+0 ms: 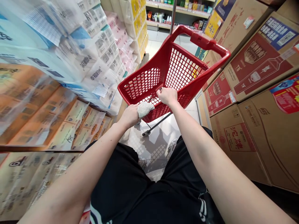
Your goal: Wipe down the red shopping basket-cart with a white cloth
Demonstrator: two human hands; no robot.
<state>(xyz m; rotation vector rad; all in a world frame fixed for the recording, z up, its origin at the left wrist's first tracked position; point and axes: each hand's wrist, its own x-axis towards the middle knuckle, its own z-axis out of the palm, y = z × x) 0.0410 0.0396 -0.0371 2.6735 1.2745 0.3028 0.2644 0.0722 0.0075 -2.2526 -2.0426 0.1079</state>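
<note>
A red plastic shopping cart (pixel 144 81) with a lattice basket stands in front of me, its handle at the far right. My left hand (pixel 130 115) is closed on a pale grey-white cloth (pixel 145 109), which lies against the basket's near rim. My right hand (pixel 168 95) is curled over that same rim, a little further right, with its fingertips on the inner side. What the right fingers enclose is partly hidden. One caster (pixel 146 133) of the cart shows below the left hand.
Stacked packs of tissue paper (pixel 93 62) line the left side, with orange packs (pixel 30 105) lower down. Cardboard cartons (pixel 257 130) rise close on the right. Beyond the cart, a shelf (pixel 161 24) holds bottles and tubes. Tiled floor (pixel 155 144) lies between my feet.
</note>
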